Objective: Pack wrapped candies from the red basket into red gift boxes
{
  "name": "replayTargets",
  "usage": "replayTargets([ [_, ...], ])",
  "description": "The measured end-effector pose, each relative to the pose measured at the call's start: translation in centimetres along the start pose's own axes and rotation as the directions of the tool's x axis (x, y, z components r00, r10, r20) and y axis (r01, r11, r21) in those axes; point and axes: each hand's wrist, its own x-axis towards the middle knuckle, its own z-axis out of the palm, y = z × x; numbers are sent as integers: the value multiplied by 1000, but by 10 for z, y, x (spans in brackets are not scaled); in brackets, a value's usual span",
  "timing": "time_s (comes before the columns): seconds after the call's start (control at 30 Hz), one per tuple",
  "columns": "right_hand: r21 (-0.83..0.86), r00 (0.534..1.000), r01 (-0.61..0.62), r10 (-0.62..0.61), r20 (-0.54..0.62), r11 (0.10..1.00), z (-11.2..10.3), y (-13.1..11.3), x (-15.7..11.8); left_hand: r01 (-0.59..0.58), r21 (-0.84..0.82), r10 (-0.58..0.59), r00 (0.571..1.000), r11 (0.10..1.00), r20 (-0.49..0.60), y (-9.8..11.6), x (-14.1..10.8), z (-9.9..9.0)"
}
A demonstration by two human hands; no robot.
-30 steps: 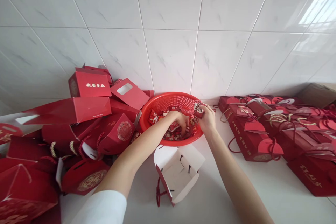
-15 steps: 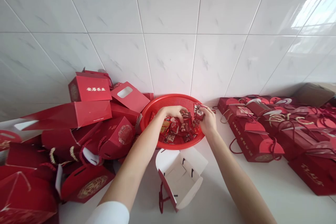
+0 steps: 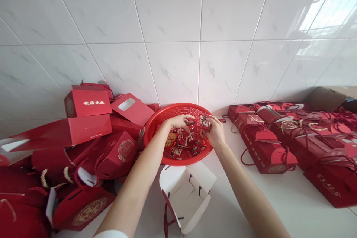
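A red plastic basket (image 3: 178,162) stands against the tiled wall and holds many wrapped sweets (image 3: 181,139). Over its middle, my left hand (image 3: 180,122) has its fingers curled round a small dark red wrapped piece (image 3: 190,123). My right hand (image 3: 214,130), at the basket's right side, grips a red packet with white lettering (image 3: 205,123) between thumb and fingers. Just in front of the basket stands an open box (image 3: 185,197), white inside, with its flaps spread and a dark red cord at its left side; nothing lies in it.
Unfilled-looking red boxes (image 3: 90,102) lie in a jumbled heap on the left. Closed red boxes with cord handles (image 3: 264,145) stand in rows on the right. A brown carton (image 3: 326,98) is at the far right by the wall.
The view has shifted slightly. My left hand has lifted a little from the sweets with a piece in its fingers. My right hand still holds its packet.
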Motion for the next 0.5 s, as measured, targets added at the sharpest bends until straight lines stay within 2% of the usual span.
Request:
replayTargets([
  [0.13,17,1000,1,-1,11,1000,0,0,0,16,-64,-18,999,998,-29,-1,0,0],
  [0.23,17,1000,7,-7,4,1000,0,1,2,15,-43,-18,998,999,-64,-3,4,-2],
  [0.37,27,1000,12,-12,10,1000,0,2,5,-12,95,15,999,995,-36,-7,14,4],
  [0.5,25,999,26,-27,20,999,-1,4,8,60,334,-75,997,941,33,-9,26,20],
])
